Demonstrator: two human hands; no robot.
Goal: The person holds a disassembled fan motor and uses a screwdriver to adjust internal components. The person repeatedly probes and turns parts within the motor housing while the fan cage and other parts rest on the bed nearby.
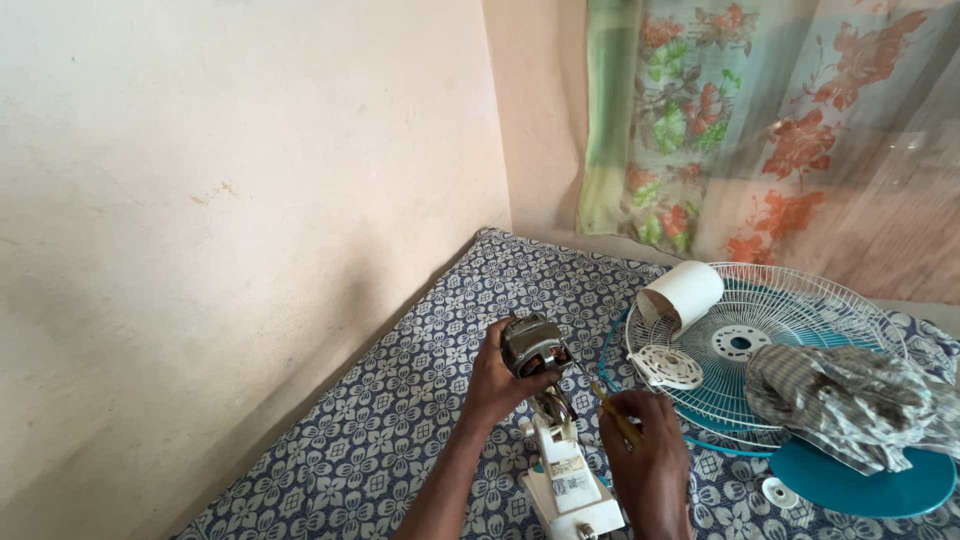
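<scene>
My left hand has its fingers closed round the motor, held upright over the patterned bed. My right hand pinches what looks like a screwdriver, tip toward the motor. I judge the motor heavy and rigid, its wires fragile; grip the metal casing. The fan guard lies to the right.

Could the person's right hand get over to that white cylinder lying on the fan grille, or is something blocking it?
Probably yes. The white cylinder lies on the fan grille just beyond the right hand, with nothing standing between them. But that hand's fingers are closed on a thin screwdriver, so it isn't free.
</scene>
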